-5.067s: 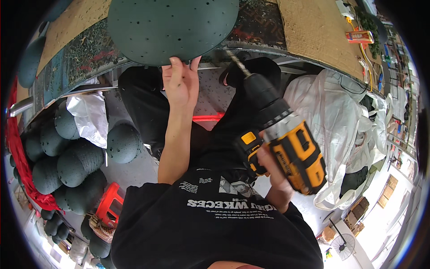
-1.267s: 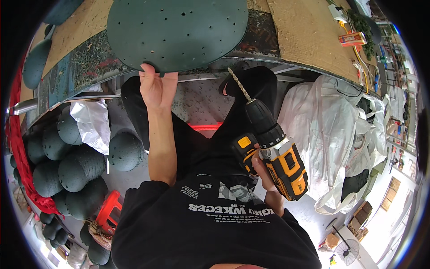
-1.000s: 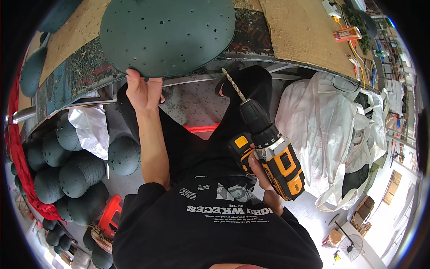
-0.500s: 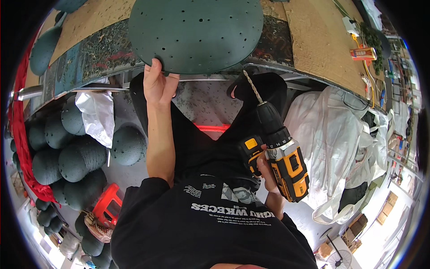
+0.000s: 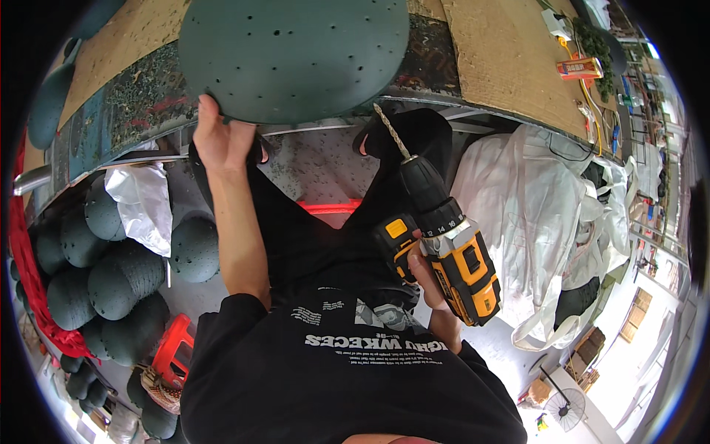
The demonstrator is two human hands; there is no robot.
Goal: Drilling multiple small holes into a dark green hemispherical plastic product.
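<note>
Closest to us, our right hand is wrapped around the yellow drill, bit up. Further out, our left hand grips the edge of the green perforated seat shell on the workbench. More shells lie heaped on the floor, left.
</note>
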